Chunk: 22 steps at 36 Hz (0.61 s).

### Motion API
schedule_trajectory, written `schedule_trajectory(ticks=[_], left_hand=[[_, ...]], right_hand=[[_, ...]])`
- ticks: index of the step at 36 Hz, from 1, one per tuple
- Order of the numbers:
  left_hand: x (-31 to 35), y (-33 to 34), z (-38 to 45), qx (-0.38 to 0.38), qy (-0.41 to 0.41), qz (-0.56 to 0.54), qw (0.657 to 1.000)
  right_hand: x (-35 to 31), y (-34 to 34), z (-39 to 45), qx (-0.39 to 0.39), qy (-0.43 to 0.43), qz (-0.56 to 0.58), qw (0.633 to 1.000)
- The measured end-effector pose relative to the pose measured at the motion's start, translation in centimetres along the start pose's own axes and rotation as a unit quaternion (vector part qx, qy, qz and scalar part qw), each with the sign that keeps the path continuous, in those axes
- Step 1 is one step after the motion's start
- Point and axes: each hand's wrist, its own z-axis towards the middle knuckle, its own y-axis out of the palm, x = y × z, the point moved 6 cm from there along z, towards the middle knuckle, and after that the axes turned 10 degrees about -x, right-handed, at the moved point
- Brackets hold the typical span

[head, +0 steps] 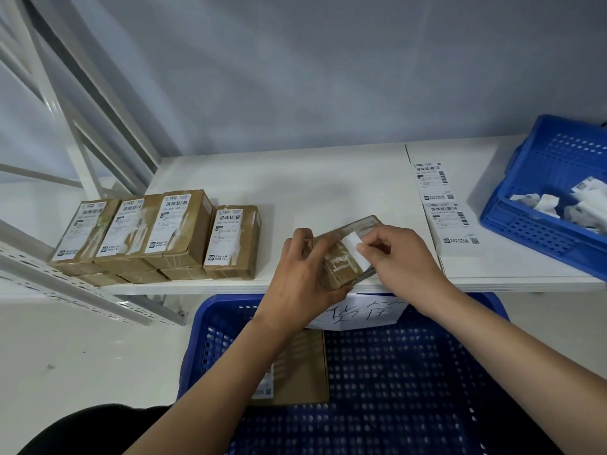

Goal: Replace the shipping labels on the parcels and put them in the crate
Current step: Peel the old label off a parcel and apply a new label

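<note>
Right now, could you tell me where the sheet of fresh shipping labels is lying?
In the head view, the sheet of fresh labels lies flat on the white shelf, right of centre, between the blue bin of peeled labels and the right hand.

Even, diffuse, cool-toned illumination; no source is visible. A faint soft shadow lies on the white tabletop (295, 178) beyond the hands, and a darker one beside the small blue crate (538, 205). No strong glare; mild sheen on the taped parcels (157, 231). Wide-angle distortion bends the shelf frame (82, 103) at the left edge. Label print is soft; the large crate (410, 372) below appears blurred.
</note>
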Motion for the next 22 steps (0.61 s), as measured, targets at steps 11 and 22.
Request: schedule_trajectory(ticks=[11,22], left_hand=[[0.4,0.0,0.1,0.019,-0.003,0.045,0.999],[0.3,0.3,0.0,0.015,0.012,0.057,0.998]], right_hand=[[0.4,0.3,-0.7,0.040,0.043,0.071,0.996],[0.8,0.5,-1.3,0.073,0.069,0.114,0.988]])
